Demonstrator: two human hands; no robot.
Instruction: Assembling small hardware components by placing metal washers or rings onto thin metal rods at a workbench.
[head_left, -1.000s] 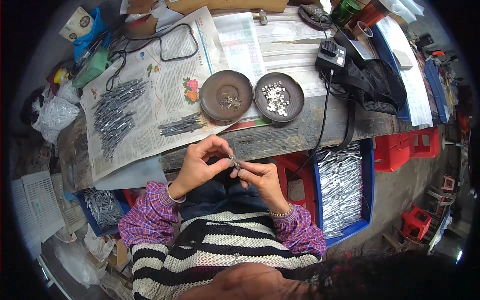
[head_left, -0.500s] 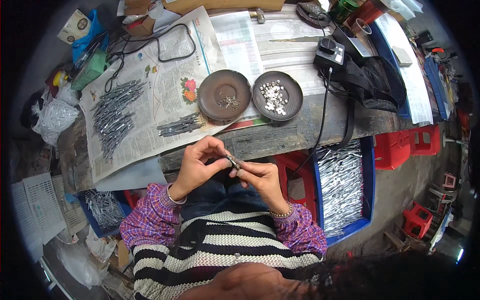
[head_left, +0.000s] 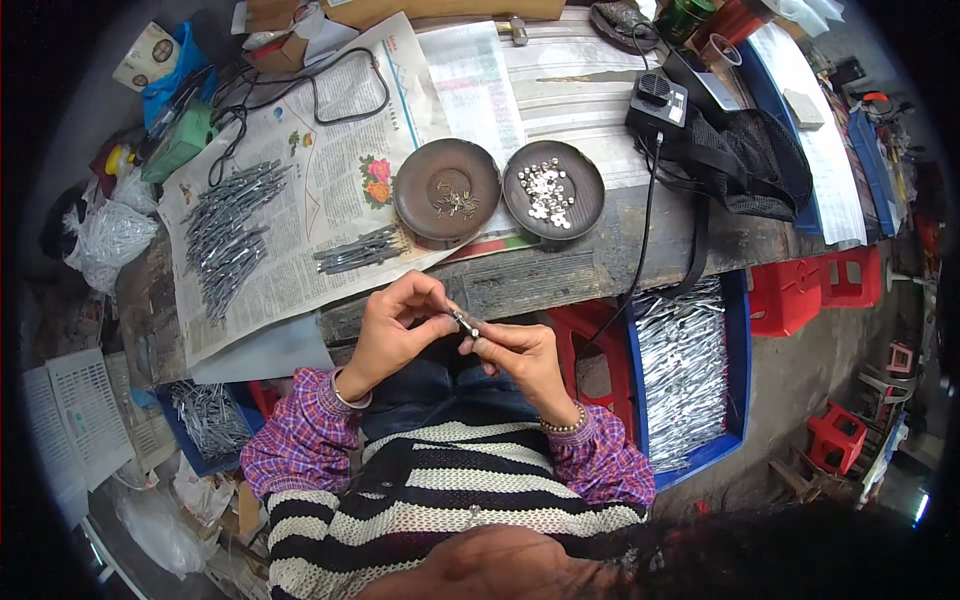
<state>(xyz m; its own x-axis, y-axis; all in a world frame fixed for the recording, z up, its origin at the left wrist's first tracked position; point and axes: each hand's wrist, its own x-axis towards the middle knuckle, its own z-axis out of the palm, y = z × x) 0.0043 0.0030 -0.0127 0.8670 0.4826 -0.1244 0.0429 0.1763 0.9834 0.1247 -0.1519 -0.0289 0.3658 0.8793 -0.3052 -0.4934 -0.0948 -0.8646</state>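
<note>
Both of my hands meet just off the near edge of the table, over my lap. Between them is a small slim metal part [head_left: 463,322], mostly covered by my fingers. My left hand [head_left: 400,330] pinches its upper end with thumb and forefinger, while my right hand [head_left: 520,360] grips the lower end. Beyond them stand two dark round dishes: the left dish [head_left: 412,205] holds small thin brass-coloured pieces, the right dish [head_left: 520,215] small shiny round pieces. A row of thin dark metal strips [head_left: 358,250] lies on newspaper left of the dishes.
A larger pile of grey strips [head_left: 230,225] covers the newspaper [head_left: 330,150] at left. Blue bins [head_left: 740,400] of metal strips flank me below the table. A black adapter [head_left: 657,105] with a hanging cable, a black mesh bag [head_left: 750,165] and red stools [head_left: 785,300] are at right.
My hands stay in nearly the same place. The small part between my fingers has shifted or turned slightly; a bright end now shows by my right fingertips.
</note>
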